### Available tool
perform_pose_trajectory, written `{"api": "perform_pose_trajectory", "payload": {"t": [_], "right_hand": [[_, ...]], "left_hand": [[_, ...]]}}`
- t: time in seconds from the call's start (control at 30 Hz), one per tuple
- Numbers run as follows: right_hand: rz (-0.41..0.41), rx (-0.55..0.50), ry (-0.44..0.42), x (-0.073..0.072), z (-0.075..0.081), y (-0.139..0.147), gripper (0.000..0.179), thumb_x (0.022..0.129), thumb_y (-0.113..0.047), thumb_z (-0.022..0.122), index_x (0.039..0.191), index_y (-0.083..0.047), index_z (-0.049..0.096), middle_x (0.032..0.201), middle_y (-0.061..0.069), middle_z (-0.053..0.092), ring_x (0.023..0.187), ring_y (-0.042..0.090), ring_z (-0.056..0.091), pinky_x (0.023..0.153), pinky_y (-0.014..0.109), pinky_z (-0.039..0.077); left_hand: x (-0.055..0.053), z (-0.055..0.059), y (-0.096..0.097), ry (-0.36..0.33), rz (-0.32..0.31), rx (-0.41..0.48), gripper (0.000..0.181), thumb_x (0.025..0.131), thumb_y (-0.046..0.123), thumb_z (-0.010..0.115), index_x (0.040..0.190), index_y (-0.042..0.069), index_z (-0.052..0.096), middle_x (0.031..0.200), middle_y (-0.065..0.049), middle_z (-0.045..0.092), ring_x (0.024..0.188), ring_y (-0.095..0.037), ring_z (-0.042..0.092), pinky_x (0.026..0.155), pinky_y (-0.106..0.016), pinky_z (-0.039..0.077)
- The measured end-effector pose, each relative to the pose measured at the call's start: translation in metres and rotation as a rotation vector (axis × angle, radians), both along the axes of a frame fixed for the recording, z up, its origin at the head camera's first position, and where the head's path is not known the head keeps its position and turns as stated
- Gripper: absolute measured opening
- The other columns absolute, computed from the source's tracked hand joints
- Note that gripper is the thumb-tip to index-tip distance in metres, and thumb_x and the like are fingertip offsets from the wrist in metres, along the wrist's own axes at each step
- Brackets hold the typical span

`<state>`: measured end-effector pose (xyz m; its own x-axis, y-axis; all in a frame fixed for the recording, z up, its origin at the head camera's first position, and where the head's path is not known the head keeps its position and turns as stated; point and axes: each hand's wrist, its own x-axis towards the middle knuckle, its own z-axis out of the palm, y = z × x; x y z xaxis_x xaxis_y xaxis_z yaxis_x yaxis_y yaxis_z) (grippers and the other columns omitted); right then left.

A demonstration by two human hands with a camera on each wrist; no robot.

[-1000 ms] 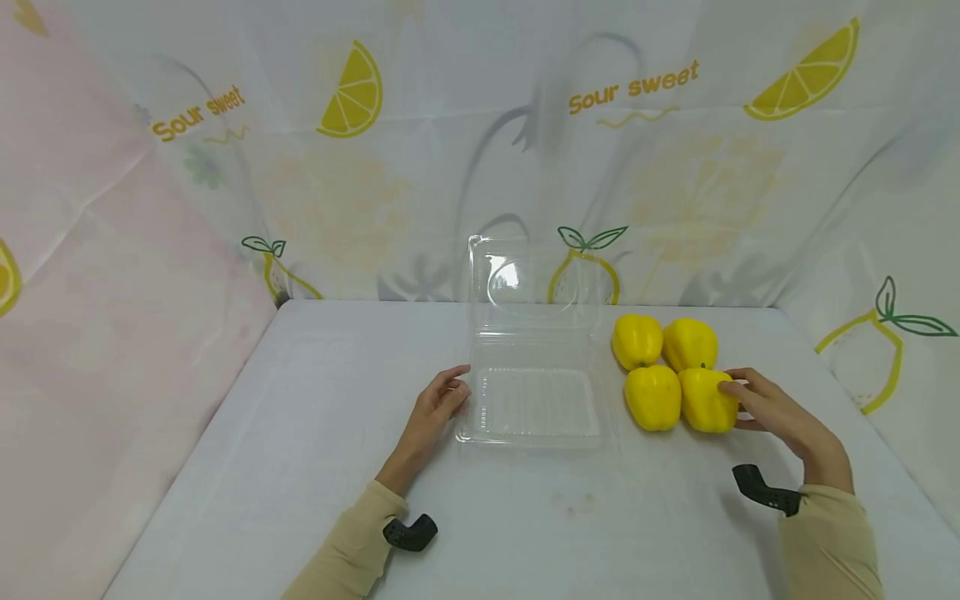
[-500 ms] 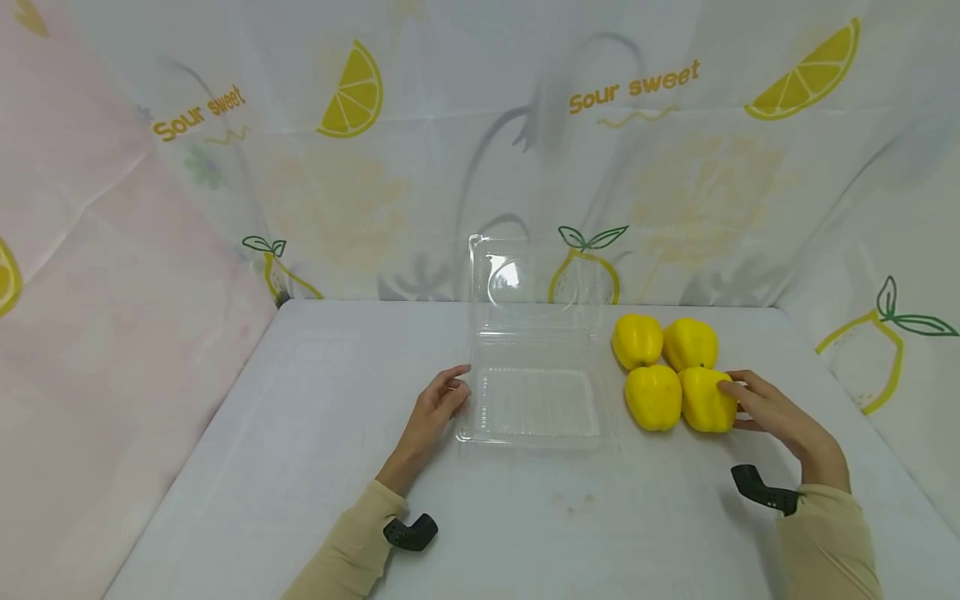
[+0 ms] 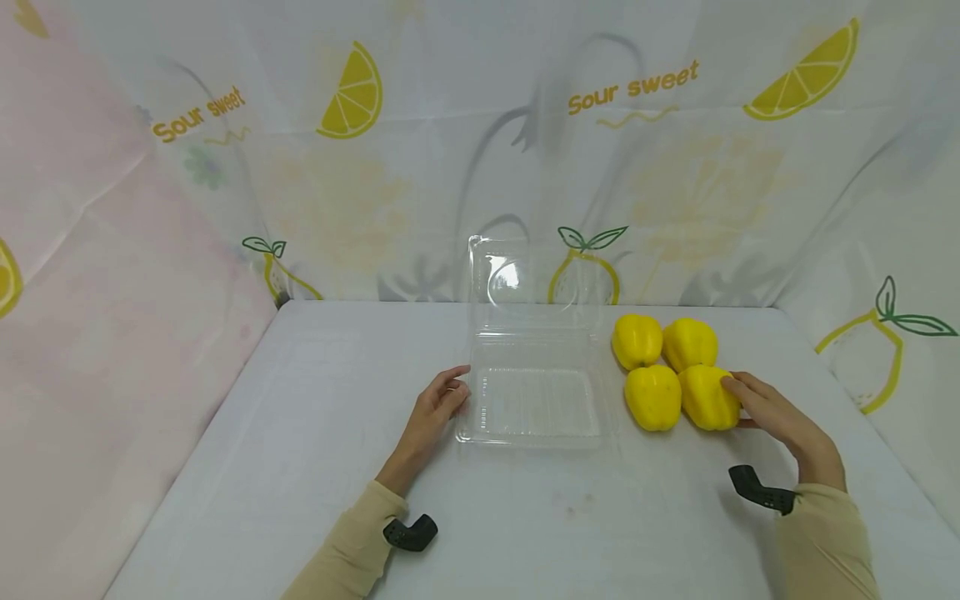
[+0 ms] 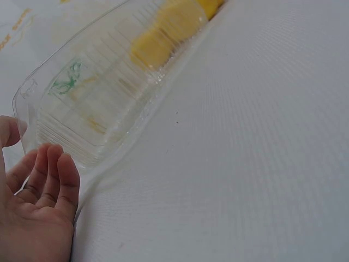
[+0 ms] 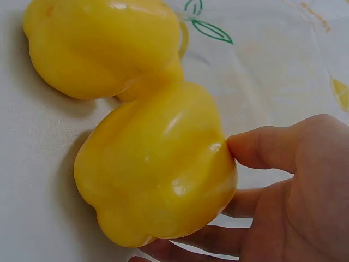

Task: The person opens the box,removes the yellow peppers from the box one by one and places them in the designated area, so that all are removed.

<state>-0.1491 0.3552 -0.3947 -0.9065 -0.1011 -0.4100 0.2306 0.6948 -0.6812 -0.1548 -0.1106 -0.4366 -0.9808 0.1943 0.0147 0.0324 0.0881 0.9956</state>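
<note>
In the head view my right hand (image 3: 780, 417) grips the front right yellow bell pepper (image 3: 708, 398). The right wrist view shows the thumb (image 5: 262, 147) on this pepper's side and fingers bent under its lower edge. Three more peppers lie against it: front left (image 3: 653, 398), back left (image 3: 637, 340) and back right (image 3: 691, 342). To their left a clear plastic container (image 3: 536, 404) stands with its lid (image 3: 536, 279) raised at the back. My left hand (image 3: 431, 412) holds its left edge, the rim between thumb and bent fingers (image 4: 68, 174); the exact contact is hard to make out.
A white cloth covers the table (image 3: 585, 517). Behind rises a printed curtain (image 3: 450, 167) with lemon drawings. The peppers sit just right of the container. A black camera mount (image 3: 410, 532) is on the left wrist, another (image 3: 761, 490) on the right.
The front right pepper has tipped and shifted slightly to the right under my right hand, and its stem no longer shows. The right forearm has moved a little left. The left hand and container stay still.
</note>
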Motion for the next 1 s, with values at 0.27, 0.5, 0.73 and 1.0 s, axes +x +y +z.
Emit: {"api": "perform_pose_trajectory", "payload": {"t": [0.27, 0.5, 0.73, 1.0], "right_hand": [[-0.009, 0.007, -0.009, -0.0002, 0.0006, -0.0001, 0.077, 0.101, -0.046, 0.014, 0.142, 0.019, 0.006, 0.143, 0.043, 0.013, 0.126, 0.055, 0.028, 0.095, 0.051, 0.047], [-0.008, 0.020, 0.014, 0.0004, 0.0000, 0.0008, 0.076, 0.102, -0.045, 0.013, 0.141, 0.020, 0.009, 0.142, 0.043, 0.016, 0.125, 0.055, 0.030, 0.095, 0.052, 0.047], [-0.034, 0.021, 0.034, 0.0019, -0.0004, 0.0026, 0.076, 0.101, -0.047, 0.011, 0.143, 0.016, 0.009, 0.144, 0.042, 0.014, 0.126, 0.054, 0.028, 0.097, 0.057, 0.042], [-0.042, 0.035, 0.070, 0.0035, 0.0017, 0.0020, 0.078, 0.100, -0.050, 0.013, 0.144, 0.014, 0.007, 0.144, 0.042, 0.014, 0.124, 0.054, 0.031, 0.098, 0.059, 0.041]], "left_hand": [[-0.0002, -0.0003, -0.0009, 0.006, -0.009, -0.006, 0.041, 0.097, 0.012, 0.050, 0.136, 0.001, 0.046, 0.101, -0.008, 0.052, 0.089, -0.022, 0.051, 0.081, -0.025, 0.047], [-0.0002, -0.0017, -0.0008, 0.000, -0.001, 0.000, 0.040, 0.097, 0.012, 0.051, 0.136, 0.001, 0.046, 0.099, -0.005, 0.051, 0.088, -0.020, 0.051, 0.079, -0.024, 0.047], [-0.0015, -0.0020, -0.0011, 0.019, -0.008, 0.011, 0.040, 0.097, 0.011, 0.050, 0.135, -0.001, 0.046, 0.095, -0.004, 0.050, 0.084, -0.020, 0.051, 0.076, -0.023, 0.046], [-0.0012, -0.0017, -0.0016, 0.023, -0.013, 0.005, 0.040, 0.097, 0.013, 0.051, 0.135, 0.001, 0.047, 0.096, -0.003, 0.051, 0.086, -0.020, 0.052, 0.078, -0.023, 0.048]]}}
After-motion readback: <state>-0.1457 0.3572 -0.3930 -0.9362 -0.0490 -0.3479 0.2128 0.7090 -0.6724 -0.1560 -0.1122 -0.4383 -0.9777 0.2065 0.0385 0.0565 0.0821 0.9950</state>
